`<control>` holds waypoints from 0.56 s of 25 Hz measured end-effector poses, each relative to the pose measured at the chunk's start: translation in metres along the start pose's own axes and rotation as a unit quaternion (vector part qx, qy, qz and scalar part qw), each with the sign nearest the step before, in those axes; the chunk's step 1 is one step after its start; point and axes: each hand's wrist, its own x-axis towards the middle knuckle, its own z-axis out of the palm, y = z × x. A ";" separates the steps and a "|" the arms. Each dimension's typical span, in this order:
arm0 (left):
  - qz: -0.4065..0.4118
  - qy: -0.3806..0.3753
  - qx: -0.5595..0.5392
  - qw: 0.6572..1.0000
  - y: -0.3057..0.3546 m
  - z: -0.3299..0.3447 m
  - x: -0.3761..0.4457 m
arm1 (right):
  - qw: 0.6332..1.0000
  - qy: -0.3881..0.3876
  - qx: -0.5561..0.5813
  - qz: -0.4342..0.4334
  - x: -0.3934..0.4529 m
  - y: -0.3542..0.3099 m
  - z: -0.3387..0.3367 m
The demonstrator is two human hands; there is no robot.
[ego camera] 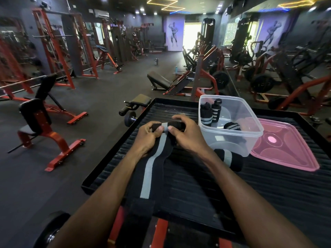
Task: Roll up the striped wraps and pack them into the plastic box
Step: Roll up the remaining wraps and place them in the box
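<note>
gym floor with red-framed machines and benches behind; work happens on a black ribbed desk (pixel 206 185) with a raised rim.

grip, left hand (pixel 148 137): fingers curled under and thumb pressed on top of the rolled end of a striped wrap (pixel 152 165), at the grey stripe. forearm comes in from the lower left, wrist low over the cloth.

grip, right hand (pixel 188 134): fingers arched over the far side of the same roll, thumb pinching the near side, tip almost touching the left thumb. both grips are clamped on the roll, which lies crosswise between them, just above the desk.

unrolled part of the wrap runs flat from the roll toward the viewer, black with one grey stripe down the middle, its dark end patch hanging over the near rim.

just right of the right wrist, a finished rolled wrap (pixel 231 161) lies on the desk, touching the plastic box (pixel 250 140).

box: clear, open, at the far right of the desk. inside: two rolled wraps (pixel 210 111) upright in the far left corner, a third (pixel 232 126) lying on the bottom.

pink lid (pixel 286 147) lies flat on the desk just beside the box, on its right.
</note>
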 end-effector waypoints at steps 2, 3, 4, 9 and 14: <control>0.004 -0.007 0.019 1.000 0.001 0.002 -0.001 | 1.000 0.008 -0.012 0.009 0.001 0.001 0.000; -0.002 -0.013 0.009 1.000 0.000 0.004 -0.001 | 1.000 0.019 -0.019 0.000 0.001 0.002 -0.001; -0.019 -0.022 -0.024 0.999 -0.001 0.006 -0.002 | 0.999 0.029 -0.022 -0.011 0.001 0.002 -0.001; -0.029 -0.042 0.046 0.998 -0.006 0.005 0.003 | 0.999 0.025 -0.008 -0.033 0.000 0.001 0.000; -0.002 -0.007 0.092 0.996 -0.006 0.002 0.005 | 0.999 0.013 0.024 0.040 0.005 0.004 0.004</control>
